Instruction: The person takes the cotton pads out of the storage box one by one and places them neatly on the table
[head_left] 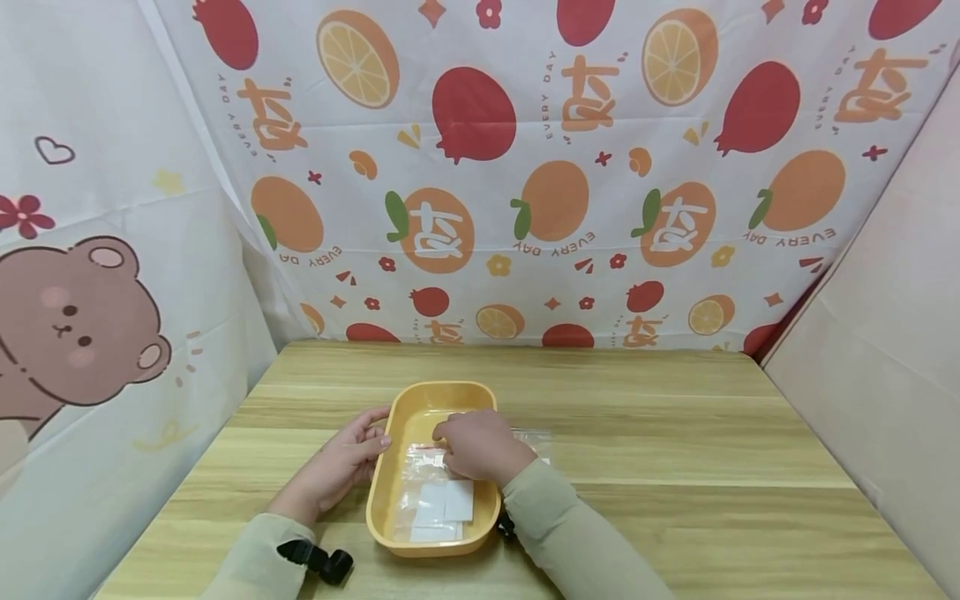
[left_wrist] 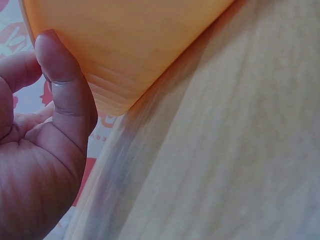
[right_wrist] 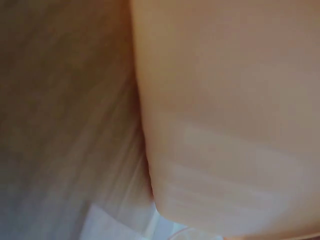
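Observation:
A yellow rectangular tray (head_left: pixel 378 508) with rounded corners stands on the table. My left hand (head_left: pixel 341 462) holds its left rim, the thumb on the edge and the fingers by the outer wall; the left wrist view shows the thumb (left_wrist: pixel 60 70) against the tray. Over the inside of the tray reaches my right hand (head_left: pixel 483 446), fingers bent downward; whether they pinch anything is hidden. Below it lie clear zip bags (head_left: pixel 411 492) with white cards (head_left: pixel 459 500) in the near half. The right wrist view shows only the tray's outer wall (right_wrist: pixel 225 125), blurred.
Another clear zip bag (head_left: pixel 536 435) lies on the table just right of the tray, partly behind the right hand. The wooden table (head_left: pixel 675 467) meets a fruit-print curtain (head_left: pixel 600 283) at the back, with cloth walls at both sides.

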